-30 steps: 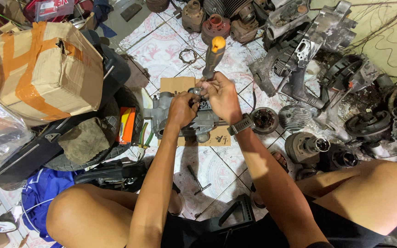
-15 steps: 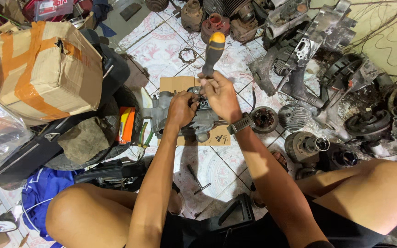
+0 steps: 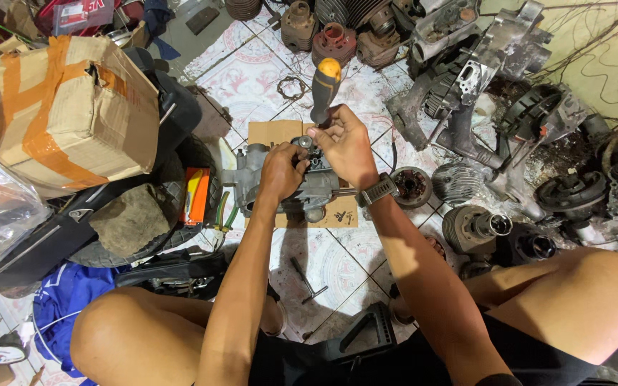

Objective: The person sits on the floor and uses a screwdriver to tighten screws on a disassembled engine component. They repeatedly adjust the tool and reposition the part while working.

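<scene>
A grey metal engine casing (image 3: 252, 166) lies on a piece of cardboard (image 3: 270, 133) on the tiled floor. My left hand (image 3: 280, 170) rests on top of the casing and steadies it. My right hand (image 3: 346, 146), with a dark watch on the wrist, grips a screwdriver with a black and orange handle (image 3: 323, 87). The handle points away from me and stands nearly upright over the casing. Its tip is hidden behind my fingers.
A taped cardboard box (image 3: 59, 107) sits at the left above a tyre (image 3: 144, 221) and an orange packet (image 3: 196, 195). Engine cylinders (image 3: 337, 32) and metal casings (image 3: 481, 71) crowd the far and right floor. A T-shaped wrench (image 3: 307, 279) lies between my knees.
The screwdriver handle has tilted slightly more upright as my right hand shifted on it. My left hand stays on the casing.
</scene>
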